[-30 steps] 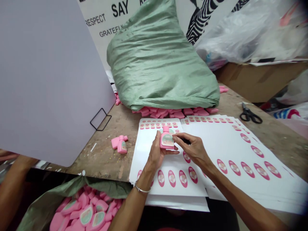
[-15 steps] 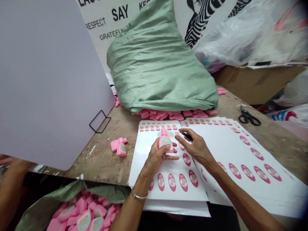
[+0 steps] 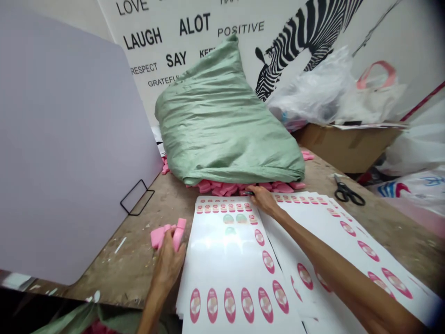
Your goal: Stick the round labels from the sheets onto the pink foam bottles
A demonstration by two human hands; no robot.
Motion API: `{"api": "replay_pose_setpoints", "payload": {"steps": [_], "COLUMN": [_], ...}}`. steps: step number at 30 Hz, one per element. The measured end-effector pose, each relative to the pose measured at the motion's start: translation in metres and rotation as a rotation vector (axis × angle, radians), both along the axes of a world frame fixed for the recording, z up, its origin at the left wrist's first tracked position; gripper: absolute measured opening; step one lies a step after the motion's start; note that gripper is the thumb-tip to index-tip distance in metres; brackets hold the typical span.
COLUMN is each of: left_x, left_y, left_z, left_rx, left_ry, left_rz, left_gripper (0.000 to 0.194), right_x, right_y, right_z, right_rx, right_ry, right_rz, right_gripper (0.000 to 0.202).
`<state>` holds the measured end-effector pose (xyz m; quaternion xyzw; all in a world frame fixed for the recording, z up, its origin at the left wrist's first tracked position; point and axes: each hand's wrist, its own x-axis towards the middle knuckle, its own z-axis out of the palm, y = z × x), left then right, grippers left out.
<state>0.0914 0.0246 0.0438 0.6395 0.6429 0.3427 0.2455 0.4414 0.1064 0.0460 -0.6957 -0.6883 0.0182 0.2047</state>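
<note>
Green sack (image 3: 229,120) blocks the way back; pink bottles (image 3: 225,189) + rt hand (image 3: 262,199) crowd its front edge. L of sack: tabletop (image 3: 167,204) gap, then tall panel (image 3: 76,139) w/ wire stand (image 3: 146,202). Front: room over flat sheets (image 3: 222,264).

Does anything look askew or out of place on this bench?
Only minor things: a white strip lies loose on the bench, like a stray scrap, and the right label stack sits angled against the left label stack. I see no spill.
</note>
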Motion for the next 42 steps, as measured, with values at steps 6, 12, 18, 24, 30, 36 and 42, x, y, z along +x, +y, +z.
{"api": "replay_pose_setpoints", "payload": {"steps": [6, 12, 18, 24, 30, 36, 42], "left_x": [0.009, 0.070, 0.119, 0.106, 0.106, 0.107, 0.105], "left_y": [0.006, -0.008, -0.018, -0.011, -0.008, -0.006, -0.006], "left_z": [0.018, 0.040, 0.037, 0.012, 0.002, -0.004, -0.002], "left_rx": [0.261, 0.283, -0.095, -0.408, -0.404, -0.398, -0.403], "left_ry": [0.295, -0.080, -0.576, -0.894, -0.850, -0.806, -0.814], "left_rz": [0.050, -0.302, -0.567, -0.223, -0.249, -0.259, -0.267], "left_gripper": [0.049, 0.037, 0.031, 0.043, 0.043, 0.044, 0.045], "right_x": [-0.008, -0.033, -0.069, -0.061, -0.070, -0.070, -0.068], "right_y": [0.040, -0.036, -0.104, -0.093, -0.087, -0.090, -0.089], "right_z": [0.018, 0.037, 0.040, 0.002, -0.026, -0.026, -0.025], "right_rx": [-0.054, 0.102, -0.147, 0.007, 0.162, 0.152, 0.105], "right_ry": [-0.155, -0.103, 0.788, 0.370, -0.034, -0.043, 0.086], "right_rz": [0.124, 0.130, 0.203, 0.105, 0.136, 0.189, 0.198], "right_gripper": [0.021, 0.023, 0.031, 0.018, 0.017, 0.019, 0.012]}}
